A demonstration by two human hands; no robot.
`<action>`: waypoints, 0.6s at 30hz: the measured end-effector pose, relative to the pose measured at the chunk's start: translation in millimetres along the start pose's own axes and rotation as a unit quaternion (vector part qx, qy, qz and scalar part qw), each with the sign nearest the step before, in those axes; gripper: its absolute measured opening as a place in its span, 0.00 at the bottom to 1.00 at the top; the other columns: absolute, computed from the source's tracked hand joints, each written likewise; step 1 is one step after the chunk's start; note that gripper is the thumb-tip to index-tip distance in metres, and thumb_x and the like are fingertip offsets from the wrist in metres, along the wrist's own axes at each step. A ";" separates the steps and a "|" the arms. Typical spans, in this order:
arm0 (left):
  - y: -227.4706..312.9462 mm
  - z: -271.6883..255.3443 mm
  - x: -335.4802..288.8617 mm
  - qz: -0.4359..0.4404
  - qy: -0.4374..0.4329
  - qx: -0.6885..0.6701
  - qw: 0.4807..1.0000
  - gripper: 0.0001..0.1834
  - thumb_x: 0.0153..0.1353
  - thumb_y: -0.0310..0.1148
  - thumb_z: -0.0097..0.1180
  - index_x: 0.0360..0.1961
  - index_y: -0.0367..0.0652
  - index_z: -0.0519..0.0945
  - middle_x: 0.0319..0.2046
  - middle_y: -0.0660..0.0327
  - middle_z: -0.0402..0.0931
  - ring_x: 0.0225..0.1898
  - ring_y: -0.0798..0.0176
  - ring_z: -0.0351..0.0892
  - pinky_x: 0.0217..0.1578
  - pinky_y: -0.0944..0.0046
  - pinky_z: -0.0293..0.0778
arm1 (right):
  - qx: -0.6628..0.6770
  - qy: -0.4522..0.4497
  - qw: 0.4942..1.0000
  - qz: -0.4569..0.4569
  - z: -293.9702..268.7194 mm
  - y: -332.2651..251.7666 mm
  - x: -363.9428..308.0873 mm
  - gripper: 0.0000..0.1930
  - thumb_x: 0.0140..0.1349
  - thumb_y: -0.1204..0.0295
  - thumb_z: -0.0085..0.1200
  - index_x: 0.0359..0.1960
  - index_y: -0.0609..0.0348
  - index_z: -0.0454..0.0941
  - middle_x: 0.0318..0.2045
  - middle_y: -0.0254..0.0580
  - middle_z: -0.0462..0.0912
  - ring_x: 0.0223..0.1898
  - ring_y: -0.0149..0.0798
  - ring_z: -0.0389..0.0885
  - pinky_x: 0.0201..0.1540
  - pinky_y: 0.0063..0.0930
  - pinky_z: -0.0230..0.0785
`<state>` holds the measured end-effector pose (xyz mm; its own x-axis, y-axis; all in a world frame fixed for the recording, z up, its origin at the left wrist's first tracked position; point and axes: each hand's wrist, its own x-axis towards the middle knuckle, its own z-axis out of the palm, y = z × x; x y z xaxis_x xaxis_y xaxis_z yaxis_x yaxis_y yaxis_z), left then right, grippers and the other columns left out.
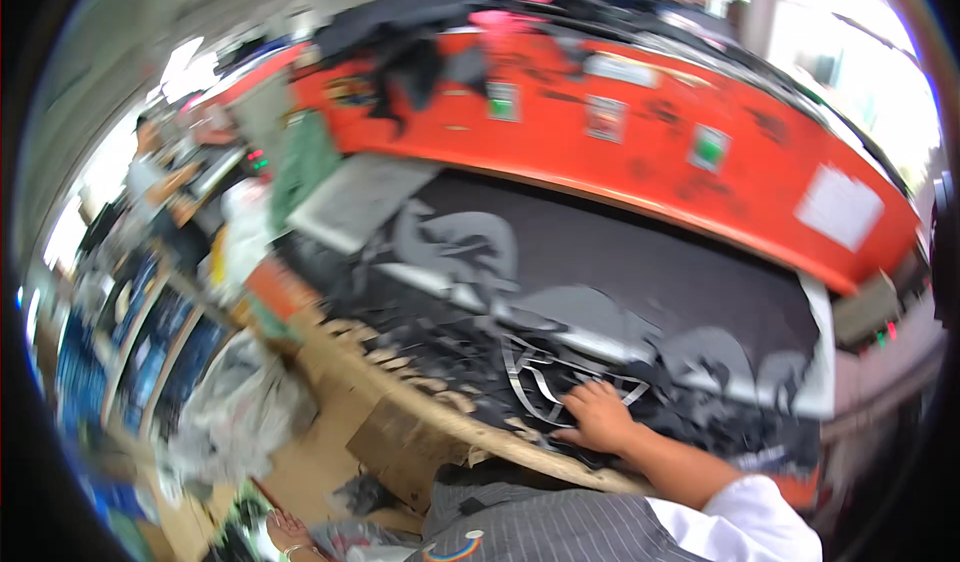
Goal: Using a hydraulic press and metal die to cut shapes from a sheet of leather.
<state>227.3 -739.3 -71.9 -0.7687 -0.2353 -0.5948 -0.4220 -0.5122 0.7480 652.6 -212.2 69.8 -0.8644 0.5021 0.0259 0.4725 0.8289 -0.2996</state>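
My right hand point(600, 417) reaches onto the near side of the machine bed. Its fingers curl over the edge of a cutting die point(535, 387), a dark curved frame with thin pale rims, and the thumb lies on the near side. Around the die are dark scraps point(420, 312) of sheet material. Behind it, dark sheet material point(620, 237) covers the bed, with grey curved cut shapes point(580, 312) along its near side. My left hand point(288, 532) hangs low at the lower left, a bracelet at its wrist; its fingers are blurred, beside something green and white.
A long orange-red machine beam point(560, 132) spans the far side, dark material heaped on top. A wooden rail point(430, 402) runs along the bed's near edge. At left stand a bulging plastic bag point(240, 402) and shelves point(135, 347) of blue things; farther back is another person point(160, 187).
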 end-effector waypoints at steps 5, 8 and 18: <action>-40.2 258.2 -34.3 0.030 -0.249 0.100 0.963 0.28 0.62 0.45 0.52 0.63 0.48 0.68 0.61 0.65 0.66 0.58 0.65 0.64 0.56 0.64 0.60 | 0.098 0.035 0.994 0.027 -30.7 29.1 1.5 0.32 0.51 0.48 0.62 0.49 0.61 0.76 0.42 0.44 0.77 0.48 0.47 0.71 0.51 0.39 0.61; -87.4 380.8 -106.0 0.038 -0.438 0.154 0.885 0.23 0.64 0.43 0.52 0.57 0.45 0.72 0.50 0.61 0.70 0.44 0.65 0.68 0.46 0.64 0.66 | 0.137 0.097 0.986 0.023 -71.3 39.1 9.7 0.31 0.53 0.48 0.61 0.48 0.64 0.75 0.39 0.47 0.76 0.44 0.48 0.70 0.49 0.40 0.61; -313.1 583.5 -282.1 0.319 -0.710 0.373 0.506 0.29 0.61 0.26 0.49 0.65 0.40 0.62 0.54 0.46 0.75 0.52 0.49 0.77 0.54 0.58 0.70 | -0.064 0.116 0.978 0.162 -64.5 113.5 192.0 0.31 0.50 0.51 0.62 0.50 0.62 0.75 0.42 0.46 0.76 0.50 0.47 0.70 0.54 0.40 0.60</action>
<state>295.8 -30.6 33.5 -0.2101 0.9446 0.2520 0.4728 -0.1275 0.8719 551.3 -5.8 102.3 -0.6095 0.7743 0.1700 0.7461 0.6328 -0.2071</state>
